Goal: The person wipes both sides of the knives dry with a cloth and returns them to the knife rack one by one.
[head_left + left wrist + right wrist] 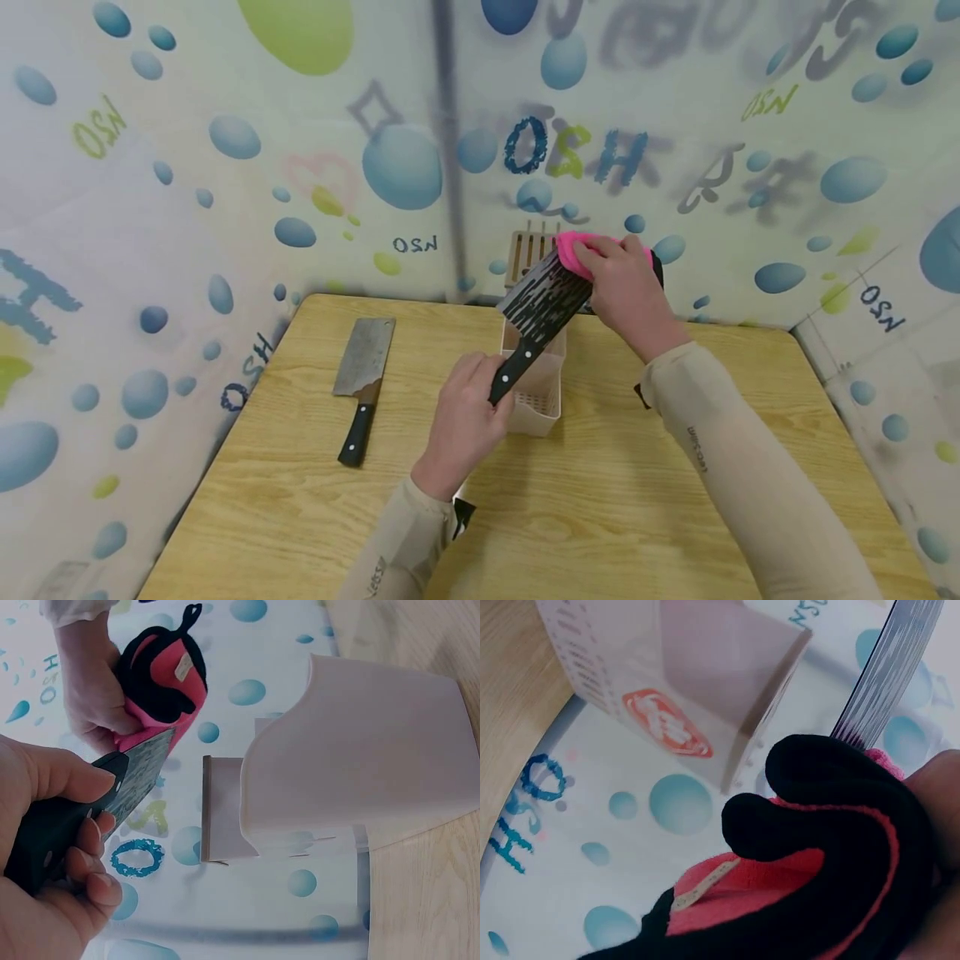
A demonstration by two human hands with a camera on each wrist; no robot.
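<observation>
My left hand [467, 417] grips the black riveted handle of a cleaver [546, 296], which is held slanted up to the right above the table. Dark streaks mark its broad blade. With my right hand [626, 287] I pinch a pink cloth [576, 252] around the far end of that blade. In the left wrist view the folded cloth [169, 682] shows a black edging and a hanging loop. Behind and below the cleaver stands a pale knife holder [536, 425], partly hidden by the blade. The right wrist view shows a red label on the holder [697, 675].
A second cleaver [366, 367] with a black handle lies on the wooden table [285, 500] at the left. The holder's slotted top [525, 254] rises close to the patterned wall [337, 208] at the table's back edge.
</observation>
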